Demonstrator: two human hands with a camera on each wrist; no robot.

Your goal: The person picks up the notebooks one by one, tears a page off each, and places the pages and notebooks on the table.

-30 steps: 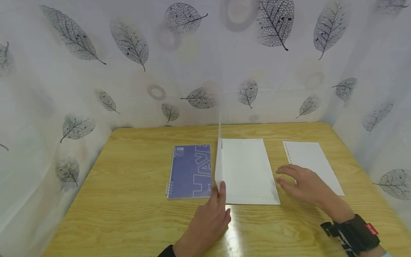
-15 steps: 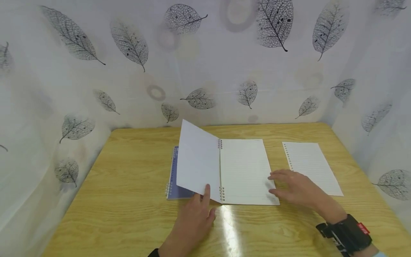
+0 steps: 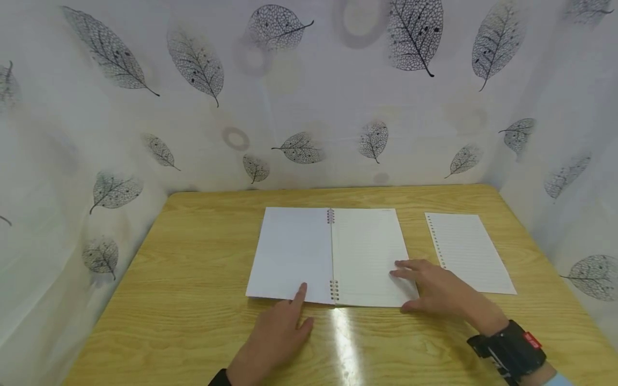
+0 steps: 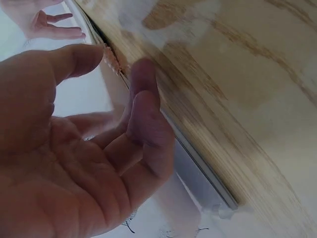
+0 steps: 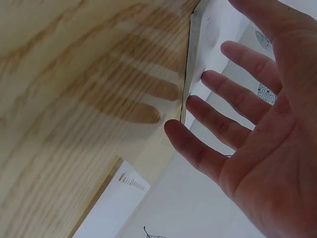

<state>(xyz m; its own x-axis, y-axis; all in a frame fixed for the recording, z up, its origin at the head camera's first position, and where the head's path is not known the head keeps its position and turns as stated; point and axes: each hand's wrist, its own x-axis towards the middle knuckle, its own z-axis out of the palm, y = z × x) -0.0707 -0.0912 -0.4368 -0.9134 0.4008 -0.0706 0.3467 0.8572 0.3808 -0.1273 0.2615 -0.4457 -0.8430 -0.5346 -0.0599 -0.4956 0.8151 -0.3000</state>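
A spiral notebook [image 3: 369, 246] lies open flat on the wooden table, with a blank white leaf [image 3: 292, 246] on its left and a lined page on its right. My left hand [image 3: 275, 335] touches the lower edge of the white leaf with an extended index finger; in the left wrist view its other fingers bend loosely around nothing. The fingers of my right hand [image 3: 436, 289] rest on the right page near its lower right corner, spread and holding nothing in the right wrist view. The purple notebook seen earlier is hidden under the white leaf.
A loose lined sheet [image 3: 470, 254] with punched holes along its left side lies to the right of the notebook. Behind and beside the wooden table [image 3: 193, 257] hangs a white curtain [image 3: 309, 107] with a leaf print.
The white leaf has swung over to the left and now lies flat, covering the purple notebook. My left hand moved left with it; my right hand shifted left onto the right page.
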